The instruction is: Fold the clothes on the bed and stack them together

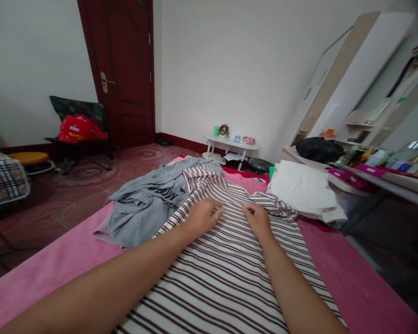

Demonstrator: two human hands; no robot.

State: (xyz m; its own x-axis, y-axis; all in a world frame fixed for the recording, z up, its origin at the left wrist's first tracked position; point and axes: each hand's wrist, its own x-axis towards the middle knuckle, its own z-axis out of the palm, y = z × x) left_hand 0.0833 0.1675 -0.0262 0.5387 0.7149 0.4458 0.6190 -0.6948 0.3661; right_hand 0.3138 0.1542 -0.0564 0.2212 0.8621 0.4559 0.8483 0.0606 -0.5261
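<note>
A white short-sleeved shirt with thin dark stripes (223, 269) lies spread out on a bed with a pink cover (38, 273), its collar end pointing away from the person. Both bare forearms reach out over it. The left hand (204, 215) lies palm down on the upper part of the shirt, fingers loosely bent on the cloth; its grip is released. Just beside it, the right hand (257, 219) rests on the same shirt with its fingers curled in, its grip clenched on a small fold of the striped cloth near the collar.

A crumpled grey T-shirt with dark lettering (142, 208) lies to the left, touching the striped shirt and partly under its edge. A folded pile of white cloth (303, 188) sits at the right edge of the bed. Farther back, a low white side table (230, 144) stands against the wall, and a dark folding chair holding a red bag (77, 128) stands beside a dark red wooden door (121, 69).
</note>
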